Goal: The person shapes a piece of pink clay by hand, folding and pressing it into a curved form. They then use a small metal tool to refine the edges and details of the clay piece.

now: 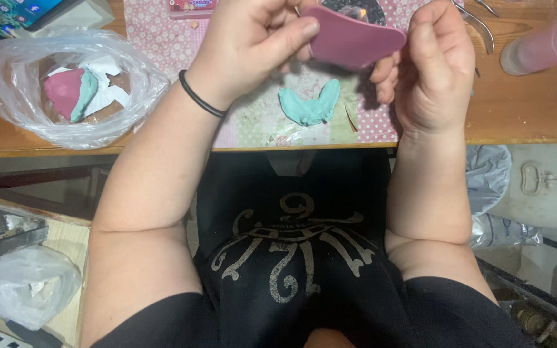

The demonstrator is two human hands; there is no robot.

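The left hand (253, 45) is closed on the left end of a flat pink clay piece (352, 38), with the thumb pressed on its upper face and the other fingers curled behind. A black band (200, 96) sits around the left wrist. The right hand (430, 61) is closed on the right end of the same pink clay piece, its fingers folded over the edge; how many fingers really touch the clay I cannot tell, because the fist hides them. The pink clay piece is held in the air above the worktop (530, 109), not touching it.

Just below the pink clay piece, a teal clay lump (311, 106) lies on a dotted pink mat (375, 122) that covers the middle of the worktop. Well to the left of the pink clay piece, a clear plastic bag (66, 90) rests on the worktop, and inside it are more pink and teal clay and some white paper. To the right of the pink clay piece there are metal pliers (478, 26), and further right a pink tube (546, 45) lies near the corner.
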